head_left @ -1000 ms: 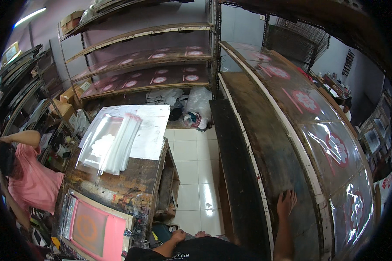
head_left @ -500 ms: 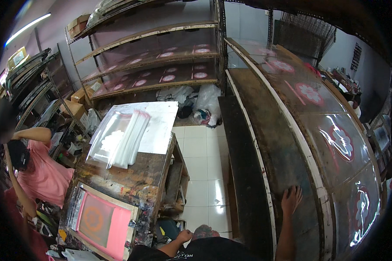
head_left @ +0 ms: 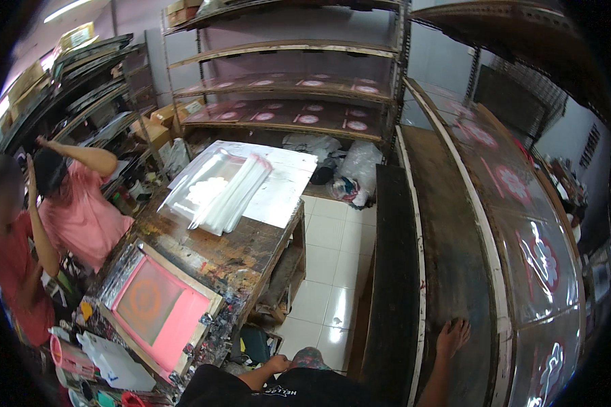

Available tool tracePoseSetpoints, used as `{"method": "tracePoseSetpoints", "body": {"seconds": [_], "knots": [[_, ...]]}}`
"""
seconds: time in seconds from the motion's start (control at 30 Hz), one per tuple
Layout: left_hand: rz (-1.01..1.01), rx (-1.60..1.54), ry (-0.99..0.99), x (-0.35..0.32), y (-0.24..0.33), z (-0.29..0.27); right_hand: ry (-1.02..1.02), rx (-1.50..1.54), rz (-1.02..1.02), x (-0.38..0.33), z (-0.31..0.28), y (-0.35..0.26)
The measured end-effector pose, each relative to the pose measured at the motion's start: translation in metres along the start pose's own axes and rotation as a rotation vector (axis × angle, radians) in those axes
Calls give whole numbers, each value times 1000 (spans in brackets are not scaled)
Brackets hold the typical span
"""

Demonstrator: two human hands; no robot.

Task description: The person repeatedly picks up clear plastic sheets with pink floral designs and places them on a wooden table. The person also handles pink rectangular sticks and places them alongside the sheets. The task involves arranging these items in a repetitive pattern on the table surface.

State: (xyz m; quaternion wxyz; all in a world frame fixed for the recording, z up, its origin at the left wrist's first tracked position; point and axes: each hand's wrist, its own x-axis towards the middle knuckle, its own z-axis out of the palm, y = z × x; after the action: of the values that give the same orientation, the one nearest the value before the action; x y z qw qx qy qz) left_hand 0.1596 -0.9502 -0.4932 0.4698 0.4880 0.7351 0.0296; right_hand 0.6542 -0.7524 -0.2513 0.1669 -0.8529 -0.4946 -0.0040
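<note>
My right hand (head_left: 453,336) rests on a long dark shelf board (head_left: 451,237) with pale edge strips, fingers apart and slightly bent, holding nothing that shows. Low in front of my dark shirt, my left hand (head_left: 277,364) is curled closed. Whatever it may hold is hidden. Beside it is a rounded, patterned, cloth-like thing (head_left: 309,359). To the right of my right hand, on a higher board, lie clear plastic sheets (head_left: 512,182) printed with pink and white flower shapes.
Left stands a stained work table (head_left: 248,247) bearing a pink-and-grey printing screen (head_left: 157,302) and a stack of clear plastic sleeves (head_left: 231,193). Two people in pink shirts (head_left: 88,217) are at its left. Printed sheets lie on the back rack (head_left: 288,89). Plastic bags (head_left: 360,166) sit below it.
The view has swung left, so the table and both people show more fully. My right hand stays on the board, its fingers more bent. My left hand remains curled.
</note>
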Motion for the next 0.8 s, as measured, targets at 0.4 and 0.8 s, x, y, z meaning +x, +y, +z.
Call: {"method": "tracePoseSetpoints", "body": {"seconds": [0.4,0.8], "knots": [[40,-67,71,0,17,2,-108,-115,117,-12,-35,-35],[18,-52,29,7,-13,19,-88,-219,128,4,-10,-15]]}}
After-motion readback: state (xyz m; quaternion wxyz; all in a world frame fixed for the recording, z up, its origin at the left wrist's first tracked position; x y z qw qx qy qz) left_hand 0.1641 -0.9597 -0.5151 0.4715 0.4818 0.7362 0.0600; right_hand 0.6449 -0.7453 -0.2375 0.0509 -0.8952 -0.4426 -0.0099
